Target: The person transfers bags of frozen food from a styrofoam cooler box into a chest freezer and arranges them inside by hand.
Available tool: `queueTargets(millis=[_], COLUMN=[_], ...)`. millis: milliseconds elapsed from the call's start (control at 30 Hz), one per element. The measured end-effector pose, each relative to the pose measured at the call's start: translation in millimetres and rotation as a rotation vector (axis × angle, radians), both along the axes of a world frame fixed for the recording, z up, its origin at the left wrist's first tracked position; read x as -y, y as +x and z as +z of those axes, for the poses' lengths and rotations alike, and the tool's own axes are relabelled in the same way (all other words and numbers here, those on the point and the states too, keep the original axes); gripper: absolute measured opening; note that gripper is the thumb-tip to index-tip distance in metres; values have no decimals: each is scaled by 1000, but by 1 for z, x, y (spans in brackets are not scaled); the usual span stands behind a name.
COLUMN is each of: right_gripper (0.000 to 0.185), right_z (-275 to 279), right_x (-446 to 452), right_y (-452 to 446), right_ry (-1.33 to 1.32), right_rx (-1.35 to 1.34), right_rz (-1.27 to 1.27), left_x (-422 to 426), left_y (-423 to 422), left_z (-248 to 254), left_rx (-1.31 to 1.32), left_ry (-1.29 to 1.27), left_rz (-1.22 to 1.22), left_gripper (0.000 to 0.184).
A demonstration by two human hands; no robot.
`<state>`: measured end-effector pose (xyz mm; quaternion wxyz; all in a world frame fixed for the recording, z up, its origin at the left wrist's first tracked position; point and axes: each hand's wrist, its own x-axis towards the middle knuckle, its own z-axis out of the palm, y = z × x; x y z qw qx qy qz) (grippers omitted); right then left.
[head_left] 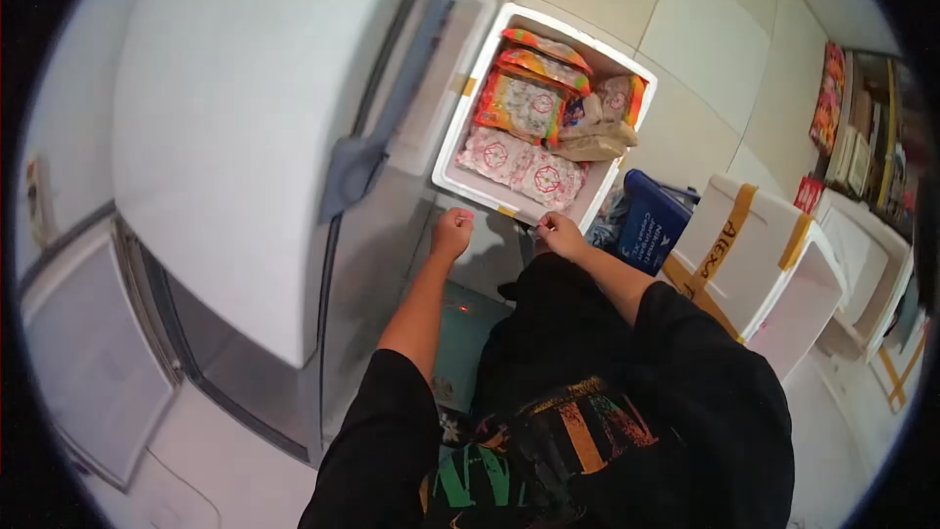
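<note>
A white foam box [449, 159] sits on the floor ahead of me. Inside it lie frozen food packs: orange-edged bags [519, 103], a clear pack with pink print [519, 166] along the near side, and a brown pack [595, 142] at the right. My left hand [452, 233] is closed just below the box's near left corner. Closer to the near right corner, my right hand [562, 234] is closed too, thumb against fingers. What either hand pinches, if anything, is too small to make out.
A tall white fridge [235, 118] stands at my left, with an open lower door or panel [98, 333]. On the right are a blue bag [646, 225], a taped foam box [729, 245] on its side, and a shelf [867, 127] with stacked items.
</note>
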<state>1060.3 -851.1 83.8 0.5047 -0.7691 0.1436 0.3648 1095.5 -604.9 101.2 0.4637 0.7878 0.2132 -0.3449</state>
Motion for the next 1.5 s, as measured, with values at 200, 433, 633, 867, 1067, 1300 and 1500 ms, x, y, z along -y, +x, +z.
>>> queueTargets(millis=[200, 433, 633, 867, 1067, 1300, 1500], right_gripper=[19, 51, 67, 78, 88, 84, 97], right_z=[-62, -148, -188, -215, -204, -196, -207], right_x=[18, 37, 53, 51, 51, 54, 58], right_y=[-13, 19, 40, 42, 53, 67, 64], right_ry=[-17, -443, -609, -690, -657, -672, -621], right_rx=[-120, 52, -22, -70, -236, -200, -309], right_rz=[-133, 195, 326, 364, 483, 539, 482], left_x=[45, 87, 115, 135, 153, 153, 153], left_y=[25, 14, 5, 7, 2, 9, 21], left_z=[-41, -151, -223, -260, -252, -265, -264], left_rx=[5, 20, 187, 457, 398, 220, 145], left_ry=[190, 51, 39, 98, 296, 413, 429], left_rz=[-324, -465, -553, -512, -388, -449, -360], left_gripper=[19, 34, 52, 65, 70, 78, 72])
